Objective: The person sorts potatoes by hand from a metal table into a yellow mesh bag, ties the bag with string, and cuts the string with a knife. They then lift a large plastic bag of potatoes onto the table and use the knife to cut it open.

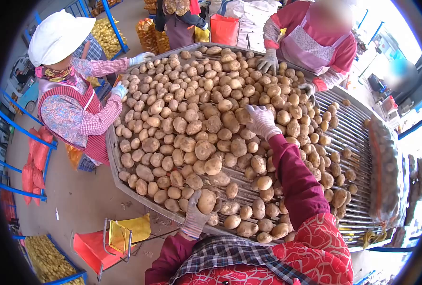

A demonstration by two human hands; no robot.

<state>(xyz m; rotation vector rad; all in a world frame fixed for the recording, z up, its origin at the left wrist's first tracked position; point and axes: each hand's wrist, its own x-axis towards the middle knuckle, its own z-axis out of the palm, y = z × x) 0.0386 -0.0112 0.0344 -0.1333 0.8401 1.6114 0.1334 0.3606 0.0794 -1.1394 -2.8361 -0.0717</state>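
Note:
A sorting table with a metal rim (139,205) carries a thick spread of loose potatoes (192,115). My left hand (194,219), in a striped work glove, is at the near rim, its fingers curled against a large potato (206,202). Stretched out over the middle of the heap, my right hand (263,121) wears a pale glove. Its fingers bend over a potato (243,116) among many others; the fingertips are partly hidden.
Across the table, a co-worker's gloved hand (268,61) rests on potatoes; another co-worker's hands (119,90) are at the left rim. Slatted rollers (358,142) lead right to a filled mesh sack (384,166). A red and yellow bag stand (101,244) is below left.

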